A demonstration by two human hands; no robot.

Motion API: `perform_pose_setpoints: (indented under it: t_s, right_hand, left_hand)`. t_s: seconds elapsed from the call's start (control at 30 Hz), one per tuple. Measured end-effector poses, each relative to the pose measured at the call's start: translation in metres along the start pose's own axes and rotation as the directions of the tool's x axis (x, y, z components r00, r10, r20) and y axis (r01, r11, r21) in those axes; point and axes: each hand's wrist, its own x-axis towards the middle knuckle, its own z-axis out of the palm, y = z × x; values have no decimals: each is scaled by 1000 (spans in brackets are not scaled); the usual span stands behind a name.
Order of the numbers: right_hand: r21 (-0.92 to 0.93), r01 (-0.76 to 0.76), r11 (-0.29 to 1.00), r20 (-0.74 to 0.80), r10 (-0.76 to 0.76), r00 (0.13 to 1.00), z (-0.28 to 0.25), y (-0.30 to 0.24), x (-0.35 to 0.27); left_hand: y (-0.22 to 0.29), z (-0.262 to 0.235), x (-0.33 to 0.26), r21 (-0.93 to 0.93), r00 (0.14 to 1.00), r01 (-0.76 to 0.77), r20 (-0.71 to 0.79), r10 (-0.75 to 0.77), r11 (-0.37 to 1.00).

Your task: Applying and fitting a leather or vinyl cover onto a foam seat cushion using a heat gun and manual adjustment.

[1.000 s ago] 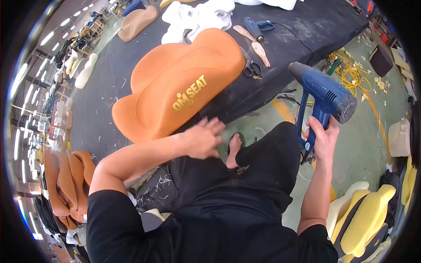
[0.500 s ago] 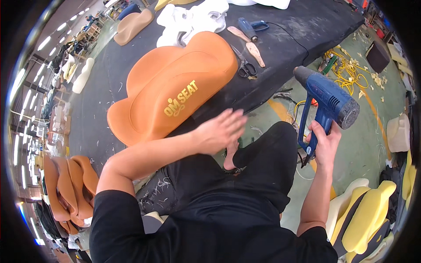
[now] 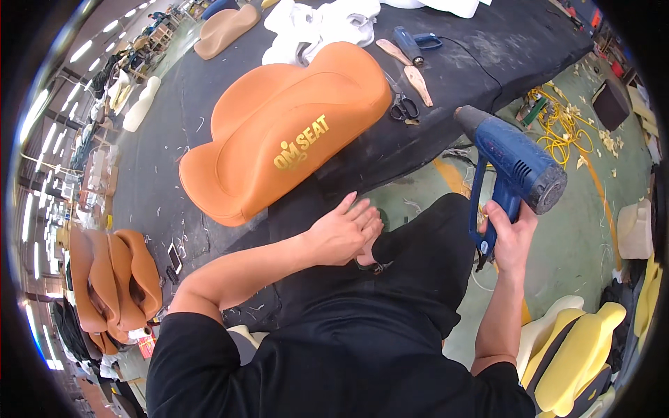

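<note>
An orange upholstered seat cushion [image 3: 279, 132] with a gold logo lies on the black worktable [image 3: 488, 42]. My left hand [image 3: 345, 230] hovers flat just off the table's near edge, below the cushion, fingers together and holding nothing. A blue heat gun [image 3: 512, 164] is gripped by its handle in my right hand [image 3: 509, 233], its nozzle pointing up-left toward the table edge, clear of the cushion.
Scissors [image 3: 403, 108], a blue tool [image 3: 411, 42] and wooden sticks [image 3: 418, 83] lie on the table right of the cushion. White foam pieces [image 3: 320, 24] sit behind it. Orange covers [image 3: 111, 279] are stacked at the left, yellow foam seats [image 3: 578, 348] at the lower right, a yellow cable [image 3: 557, 118] on the floor.
My left hand slid off the cushion's near edge toward my body. The heat gun rose and its nozzle swung toward the table. The cushion sits further onto the table.
</note>
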Motion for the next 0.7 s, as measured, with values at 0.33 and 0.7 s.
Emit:
perform_pose_setpoints:
  t_s: [0.33, 0.7]
  right_hand:
    - [40, -15, 999, 73, 12, 997, 18, -3, -10]
    - [40, -2, 999, 80, -1, 997, 16, -6, -17]
  left_hand:
    - [-37, -39, -42, 100, 945, 323, 21, -326, 941]
    - [-40, -38, -36, 67, 911, 409, -84, -404, 910]
